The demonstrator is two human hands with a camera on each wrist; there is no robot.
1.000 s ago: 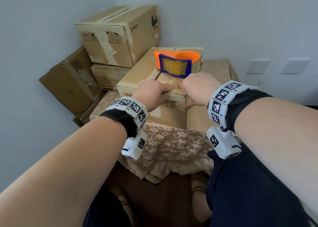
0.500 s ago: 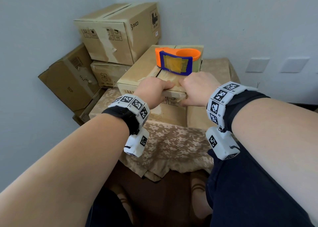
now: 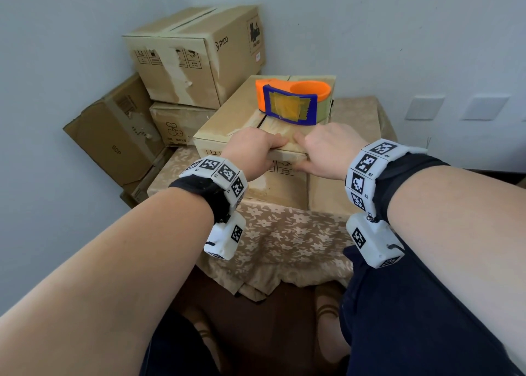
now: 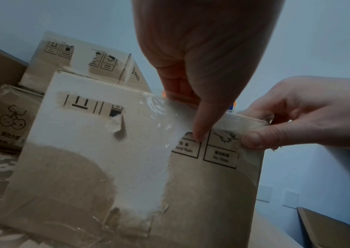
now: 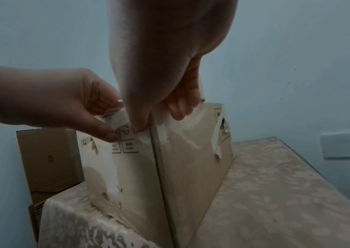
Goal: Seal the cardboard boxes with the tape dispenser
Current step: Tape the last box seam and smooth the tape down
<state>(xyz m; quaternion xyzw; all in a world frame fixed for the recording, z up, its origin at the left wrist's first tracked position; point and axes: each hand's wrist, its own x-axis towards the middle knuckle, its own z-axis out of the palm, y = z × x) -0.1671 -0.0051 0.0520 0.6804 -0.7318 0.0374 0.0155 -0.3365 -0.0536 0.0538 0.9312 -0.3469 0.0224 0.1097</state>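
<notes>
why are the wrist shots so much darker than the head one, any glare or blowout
Head view: even, bright light, sharp, edges bowed by the wide lens. Left wrist view: left hand backlit and dark, torn box face blown out white, tape glinting. Right wrist view: dim, grainy, right hand a dark silhouette.

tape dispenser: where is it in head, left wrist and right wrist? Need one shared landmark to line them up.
Head: the tape dispenser lies on top of the box, upper centre, beyond both hands.
Left wrist: only an orange sliver at mid frame, behind the box's top edge, beside the left hand.
Right wrist: not clearly in it; the right hand covers that spot.
Shared landmark: the No Step symbol on the box front.
</notes>
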